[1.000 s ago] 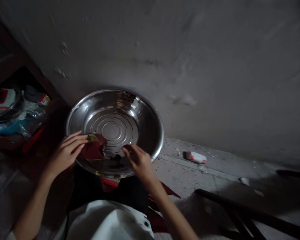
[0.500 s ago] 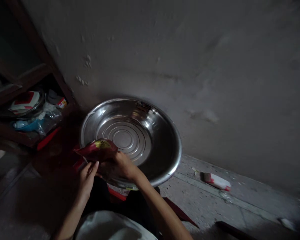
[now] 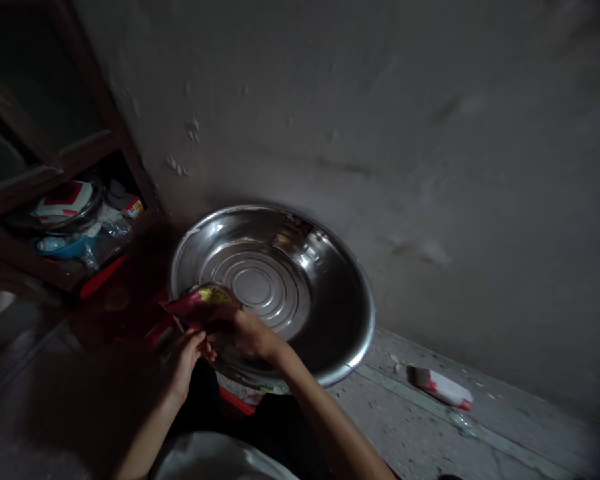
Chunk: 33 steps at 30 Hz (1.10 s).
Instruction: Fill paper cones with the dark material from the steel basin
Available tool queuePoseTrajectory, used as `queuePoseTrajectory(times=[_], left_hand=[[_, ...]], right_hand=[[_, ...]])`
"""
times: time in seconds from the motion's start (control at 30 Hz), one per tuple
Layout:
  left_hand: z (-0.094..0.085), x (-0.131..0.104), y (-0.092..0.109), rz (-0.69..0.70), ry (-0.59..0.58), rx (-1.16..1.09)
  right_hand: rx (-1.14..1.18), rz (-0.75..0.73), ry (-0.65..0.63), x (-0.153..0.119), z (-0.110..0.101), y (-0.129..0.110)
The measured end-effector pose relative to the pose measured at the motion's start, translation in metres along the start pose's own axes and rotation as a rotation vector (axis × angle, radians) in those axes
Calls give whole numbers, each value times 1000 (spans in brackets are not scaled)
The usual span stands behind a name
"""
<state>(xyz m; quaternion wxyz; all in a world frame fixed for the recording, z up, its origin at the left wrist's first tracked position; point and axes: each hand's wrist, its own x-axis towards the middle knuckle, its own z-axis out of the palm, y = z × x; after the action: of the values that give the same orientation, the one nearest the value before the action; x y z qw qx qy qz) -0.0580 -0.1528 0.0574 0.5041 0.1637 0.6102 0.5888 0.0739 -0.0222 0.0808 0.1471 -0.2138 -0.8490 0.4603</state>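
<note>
A dark red packet (image 3: 190,306) with a yellow printed patch is in my right hand (image 3: 245,331), whose fingers close on its right end. The packet is tilted over the near left rim of a large, shiny metal basin (image 3: 330,313) with ring marks on its bottom. My left hand (image 3: 187,360) is just below the packet with its fingers curled in. Whether those fingers pinch the packet's lower edge or something small is hidden in shadow.
A plain grey wall (image 3: 300,113) rises behind the basin. To the left stands a wooden cabinet (image 3: 100,143), its open shelf holding plastic bags and a blue bowl (image 3: 67,248). A brush with a white handle (image 3: 450,390) lies on the floor at right. Red material (image 3: 105,277) lies below the cabinet.
The view has shifted, so the scene sits slightly lower and further right. My left hand's fingers have curled in more beneath the packet. My right hand still holds the packet.
</note>
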Motion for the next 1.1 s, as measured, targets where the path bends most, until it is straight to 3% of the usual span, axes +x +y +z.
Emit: queuePoseTrajectory(times=[0.13, 0.2, 0.4, 0.53, 0.7, 0.87, 1.1], left_hand=[[-12, 3, -5, 277, 120, 423], [-15, 4, -5, 327, 130, 525], [-8, 10, -1, 194, -53, 361], [-5, 8, 0, 127, -56, 263], [-3, 3, -11, 56, -66, 364], [2, 5, -19, 68, -42, 409], [-1, 0, -10, 123, -36, 467]], right_hand=[[121, 40, -45, 7, 3, 9], [157, 64, -54, 9, 3, 11], [194, 137, -90, 8, 1, 14], [240, 178, -128, 6, 1, 19], [277, 157, -123, 5, 3, 23], [241, 97, -79, 4, 8, 19], [103, 43, -29, 0, 10, 4]])
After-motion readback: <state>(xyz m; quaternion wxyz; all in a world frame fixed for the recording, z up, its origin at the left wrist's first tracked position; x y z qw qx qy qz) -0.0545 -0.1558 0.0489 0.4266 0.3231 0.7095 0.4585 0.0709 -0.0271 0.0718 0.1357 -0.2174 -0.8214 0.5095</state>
